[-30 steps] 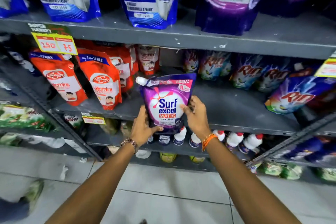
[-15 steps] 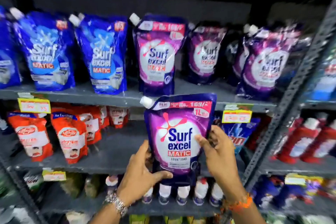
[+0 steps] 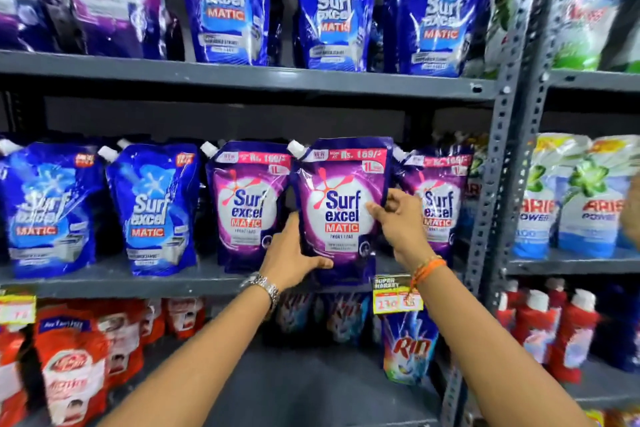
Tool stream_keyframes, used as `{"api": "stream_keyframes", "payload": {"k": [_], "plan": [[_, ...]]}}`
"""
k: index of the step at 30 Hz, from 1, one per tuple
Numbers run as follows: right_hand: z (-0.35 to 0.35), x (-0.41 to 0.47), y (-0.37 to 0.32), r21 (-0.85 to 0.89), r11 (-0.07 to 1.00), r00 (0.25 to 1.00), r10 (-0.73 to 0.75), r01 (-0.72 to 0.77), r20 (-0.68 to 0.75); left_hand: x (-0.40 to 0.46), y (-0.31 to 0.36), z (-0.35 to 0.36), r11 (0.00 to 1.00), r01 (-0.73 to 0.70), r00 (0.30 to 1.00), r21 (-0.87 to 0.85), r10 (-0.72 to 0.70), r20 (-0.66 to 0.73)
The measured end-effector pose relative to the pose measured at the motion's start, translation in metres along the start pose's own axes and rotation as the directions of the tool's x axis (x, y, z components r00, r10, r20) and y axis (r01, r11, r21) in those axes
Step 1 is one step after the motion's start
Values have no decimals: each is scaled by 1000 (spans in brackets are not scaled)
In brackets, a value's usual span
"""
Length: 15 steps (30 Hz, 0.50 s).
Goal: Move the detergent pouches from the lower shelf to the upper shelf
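**Purple pouch being seated on the upper shelf**

The step in hand is the placing. Both hands hold 1 purple Surf Excel pouch [image 3: 341, 208] at the centre of the frame: the left hand [image 3: 289, 255] cups its lower left corner with the thumb across the front, and the right hand [image 3: 401, 222] pinches its right edge, so each grip is clenched on the pouch. The pouch stands upright between 2 matching purple pouches [image 3: 247, 204], its base at or just over the front lip of the middle shelf [image 3: 114, 282]; whether it fully rests there cannot be told.

The next move likely calls for pushing the base back onto the board, squaring it with its neighbours, then releasing both hands without tipping the soft pack.

The shelving is grey slotted steel with an upright post [image 3: 502, 163] at the right. Blue pouches [image 3: 152, 208] fill the left of this shelf and the one above; red packs [image 3: 74, 357] sit lower left. A yellow price tag [image 3: 396, 295] hangs under the right wrist.
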State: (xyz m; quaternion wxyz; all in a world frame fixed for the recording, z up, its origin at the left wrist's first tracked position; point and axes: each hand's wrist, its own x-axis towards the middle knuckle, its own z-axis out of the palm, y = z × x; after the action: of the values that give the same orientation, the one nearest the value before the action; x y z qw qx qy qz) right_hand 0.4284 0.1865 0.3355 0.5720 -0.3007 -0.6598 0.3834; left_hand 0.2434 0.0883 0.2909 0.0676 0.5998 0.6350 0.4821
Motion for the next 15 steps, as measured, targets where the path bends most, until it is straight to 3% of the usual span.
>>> {"api": "stream_keyframes", "payload": {"k": [15], "plan": [[5,42,38,105,991,996,86,-88,21,45,-19,38,987,138,990,80,-136,-30]]}}
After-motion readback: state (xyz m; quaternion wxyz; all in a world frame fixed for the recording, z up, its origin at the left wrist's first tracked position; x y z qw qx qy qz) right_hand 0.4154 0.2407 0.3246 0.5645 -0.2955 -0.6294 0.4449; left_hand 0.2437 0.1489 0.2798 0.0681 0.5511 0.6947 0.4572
